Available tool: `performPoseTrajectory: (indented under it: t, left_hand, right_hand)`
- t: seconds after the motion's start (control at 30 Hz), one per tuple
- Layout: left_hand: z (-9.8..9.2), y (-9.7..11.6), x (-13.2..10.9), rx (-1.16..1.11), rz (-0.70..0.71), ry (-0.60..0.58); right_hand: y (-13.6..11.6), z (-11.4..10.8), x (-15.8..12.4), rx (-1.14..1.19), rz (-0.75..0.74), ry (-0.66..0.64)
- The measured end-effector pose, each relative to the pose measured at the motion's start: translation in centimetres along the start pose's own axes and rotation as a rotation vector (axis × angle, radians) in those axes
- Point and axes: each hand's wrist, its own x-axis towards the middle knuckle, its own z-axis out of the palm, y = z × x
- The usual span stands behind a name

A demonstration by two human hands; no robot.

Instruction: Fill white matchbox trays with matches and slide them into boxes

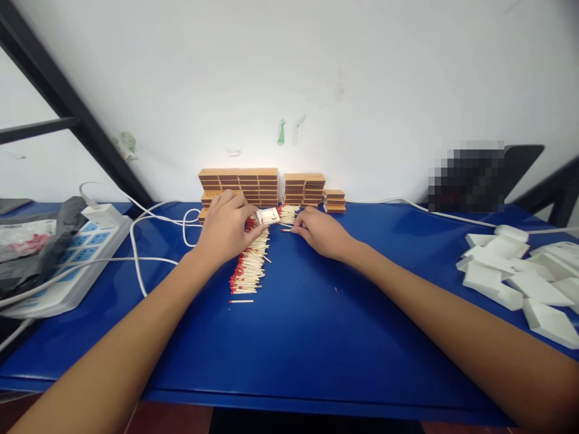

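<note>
My left hand [228, 226] is closed on a small white matchbox tray [269, 215], gripping it between thumb and fingers. A few small dark marks show inside the tray, too small to make out. To its right my right hand [321, 232] pinches a matchstick [286, 230], its red head pointing left. Beneath and in front of the left hand lies a long pile of red-headed matches [248, 268], partly hidden by that hand. More matches [287, 213] lie behind, between the two hands. One single match [241, 301] lies apart at the near end of the pile.
Stacked brown matchboxes [239, 178] stand against the wall, with more stacks [304, 184] and a short one [335, 201] to the right. White empty trays [493, 271] are heaped at right. A power strip [85, 259] and white cables [136, 241] occupy the left of the blue table [316, 349].
</note>
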Motion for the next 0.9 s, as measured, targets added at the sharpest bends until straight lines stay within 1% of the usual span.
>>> performPoseTrajectory:
  t: [0.07, 0.2, 0.27, 0.43, 0.53, 0.63, 0.8, 0.9]
  left_hand:
    - [0.0, 0.0, 0.0, -0.007, 0.006, -0.015]
    - [0.0, 0.2, 0.0, -0.023, 0.021, -0.025]
    - [0.0, 0.2, 0.1, -0.026, 0.037, -0.025]
    - [0.1, -0.1, 0.0, -0.007, 0.022, -0.033]
    - [0.2, -0.2, 0.0, 0.019, 0.013, -0.032]
    - [0.1, -0.2, 0.0, 0.036, 0.015, -0.007]
    - [-0.2, -0.1, 0.1, 0.035, -0.021, 0.008]
    - [-0.3, -0.2, 0.1, 0.044, -0.041, 0.005]
  right_hand:
    - [0.0, -0.2, 0.0, 0.027, -0.016, 0.042]
    - [-0.3, -0.5, -0.1, 0.073, -0.094, 0.191]
    - [-0.5, -0.5, -0.1, 0.061, -0.125, 0.208]
    - [0.0, -0.6, 0.1, 0.055, -0.12, 0.164]
    - [0.6, -0.8, 0.2, 0.078, -0.092, 0.108]
    - [0.6, -1.1, 0.1, 0.097, -0.126, 0.065]
    - [-1.4, -1.2, -0.8, 0.24, -0.273, -0.032]
    - [-2.7, -1.0, -1.3, 0.268, -0.319, -0.094]
